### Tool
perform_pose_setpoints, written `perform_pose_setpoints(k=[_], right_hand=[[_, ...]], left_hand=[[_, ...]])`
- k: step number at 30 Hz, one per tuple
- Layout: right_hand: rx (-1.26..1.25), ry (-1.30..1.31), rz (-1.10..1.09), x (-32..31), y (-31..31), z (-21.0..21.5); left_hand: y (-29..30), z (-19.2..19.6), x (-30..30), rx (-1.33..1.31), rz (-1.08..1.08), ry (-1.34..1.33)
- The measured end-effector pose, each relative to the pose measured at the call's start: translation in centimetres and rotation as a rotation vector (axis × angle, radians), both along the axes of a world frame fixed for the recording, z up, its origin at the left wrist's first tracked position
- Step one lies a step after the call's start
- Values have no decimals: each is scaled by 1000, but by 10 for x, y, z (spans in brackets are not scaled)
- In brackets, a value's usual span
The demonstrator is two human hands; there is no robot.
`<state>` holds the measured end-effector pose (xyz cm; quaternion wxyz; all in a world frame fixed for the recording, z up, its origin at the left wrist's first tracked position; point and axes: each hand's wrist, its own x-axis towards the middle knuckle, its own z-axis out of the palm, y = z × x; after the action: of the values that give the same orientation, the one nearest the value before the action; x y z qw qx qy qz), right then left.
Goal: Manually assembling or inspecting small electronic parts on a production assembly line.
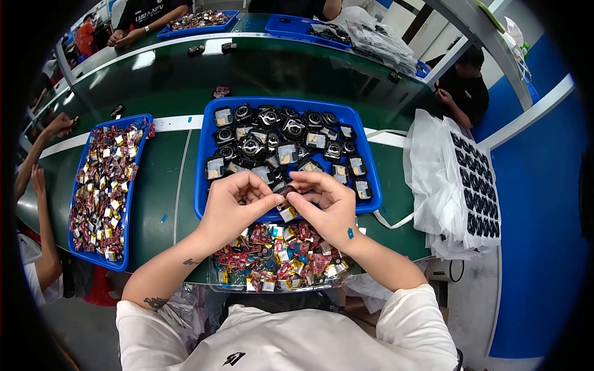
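My left hand (238, 201) and my right hand (325, 207) meet over the near edge of a blue tray (201, 154), both closed in a pinch. Between their fingertips is a small dark part, mostly covered by the fingers. A silver and yellow battery (288, 213) hangs just below it, apparently attached. In the tray lie several black smartwatch cases (252, 147), some showing round backs, others open with pale insides. Below my wrists, a clear tray (216, 285) holds a heap of red circuit boards (303, 250) with small batteries.
A long blue tray (74, 238) of red boards and batteries stands left. White foam trays (433, 185) holding black parts are stacked at right. A green conveyor (346, 80) runs across behind, with more blue trays (232, 23) beyond. Other people work at left, far side and right.
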<state>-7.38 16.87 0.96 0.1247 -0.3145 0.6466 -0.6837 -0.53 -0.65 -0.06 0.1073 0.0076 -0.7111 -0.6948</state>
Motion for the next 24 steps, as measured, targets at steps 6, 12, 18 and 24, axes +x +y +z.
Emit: perform_pose_setpoints(k=[6, 12, 18, 24], right_hand=[[20, -6, -6, -43, -4, 25], [112, 80, -509, -196, -3, 29], [337, -248, -749, -275, 15, -25], [569, 6, -813, -280, 24, -31]], left_hand=[[-4, -2, -3, 53, -39, 22], [-2, 1, -2, -26, -24, 72], [2, -3, -2, -71, -47, 30], [3, 2, 0, -152, -56, 39]])
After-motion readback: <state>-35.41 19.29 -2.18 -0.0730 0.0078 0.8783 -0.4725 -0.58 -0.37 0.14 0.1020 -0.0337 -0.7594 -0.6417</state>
